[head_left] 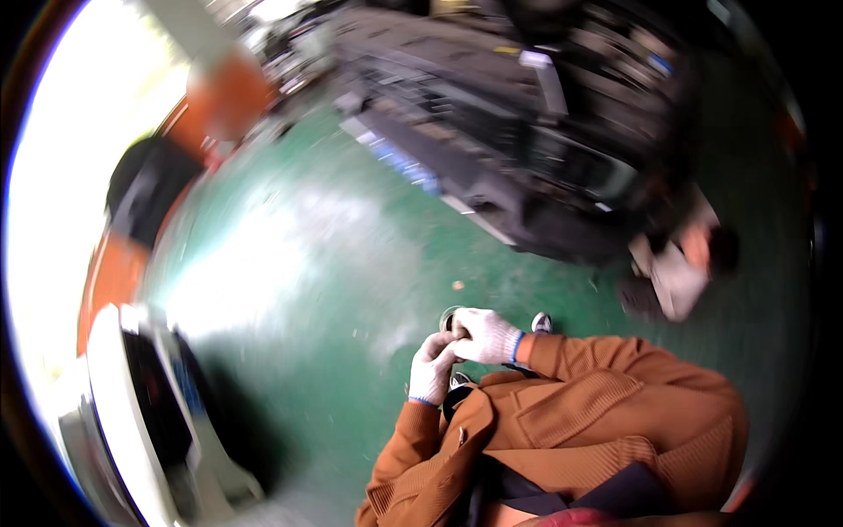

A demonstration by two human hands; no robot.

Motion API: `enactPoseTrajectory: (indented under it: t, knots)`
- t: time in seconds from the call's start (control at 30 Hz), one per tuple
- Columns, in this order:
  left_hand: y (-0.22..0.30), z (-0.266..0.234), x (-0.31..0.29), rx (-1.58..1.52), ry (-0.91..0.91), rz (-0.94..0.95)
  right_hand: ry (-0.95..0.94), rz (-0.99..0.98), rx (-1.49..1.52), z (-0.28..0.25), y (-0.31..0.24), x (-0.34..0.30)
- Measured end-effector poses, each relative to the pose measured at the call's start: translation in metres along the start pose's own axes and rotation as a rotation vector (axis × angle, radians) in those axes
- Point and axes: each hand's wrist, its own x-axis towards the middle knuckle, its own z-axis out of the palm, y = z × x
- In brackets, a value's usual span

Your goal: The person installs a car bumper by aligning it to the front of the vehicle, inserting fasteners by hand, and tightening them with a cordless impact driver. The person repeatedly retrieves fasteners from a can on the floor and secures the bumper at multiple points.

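While the view tilts and blurs, a person in a rust-brown jacket (597,413) stands on a green painted floor (334,263), both hands in white knit gloves brought together just below the picture's centre; the right hand (485,335) lies over the left hand (434,369), and the two touch. Peeking out at the 11 o'clock edge of the right hand is a small round metal object (450,314), pale and shiny, only partly visible; the right fingers curl around it, grasping it, while the left fingers are clenched against the right hand, and whether they also hold the object cannot be told. At 3 o'clock from the hands another person (680,268) crouches on the floor beside a long dark machine (527,167) that runs across the top of the picture; at 8 o'clock a white and black appliance-like unit (140,404) stands near the edge. Judging from the grip, the round piece could slip from the smooth gloves and drop to the hard floor, since so little of it is enclosed and nothing lies beneath it but the person's shoes (542,322).
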Motion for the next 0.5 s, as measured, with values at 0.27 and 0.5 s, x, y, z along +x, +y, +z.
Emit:
enactPoseTrajectory:
  t: [0.27,0.5]
  knots:
    - [-0.017,0.171,0.095,0.572,-0.308,0.149,0.461,0.393,0.502,-0.132,0.079,-0.067]
    - [-0.022,0.307,0.163,0.998,-0.522,0.508,0.767,0.326,0.597,-0.230,0.140,-0.075]
